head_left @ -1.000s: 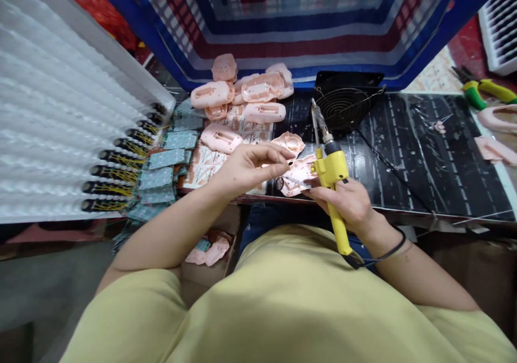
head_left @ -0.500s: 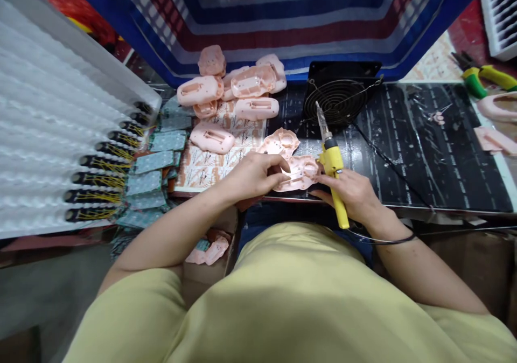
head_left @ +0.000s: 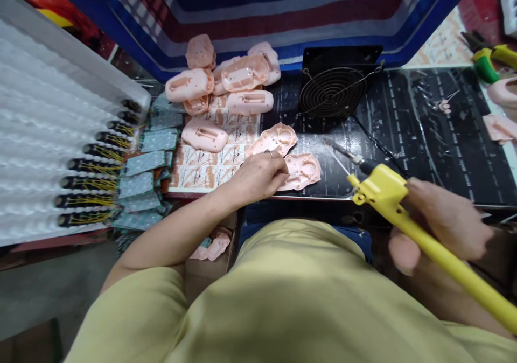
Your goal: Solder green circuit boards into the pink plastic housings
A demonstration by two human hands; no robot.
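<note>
Left hand (head_left: 258,177) fingers pinch the pink moulded plastic shell (head_left: 304,170) lying on the dark worktop (head_left: 424,137); right hand (head_left: 444,223) fingers wrap the yellow-handled soldering iron (head_left: 383,190), tip clear of it; work on this shell looks unfinished, with the piled pink shells (head_left: 242,75) untouched.

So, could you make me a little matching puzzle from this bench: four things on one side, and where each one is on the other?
Things:
1. soldering iron
2. fan
3. pliers
4. nearest pink shell

Places:
a. far right edge of the bench
b. held in the right hand
c. at the fingers of the left hand
d. just in front of the striped cloth

Pairs: 1-b, 2-d, 3-a, 4-c.
</note>
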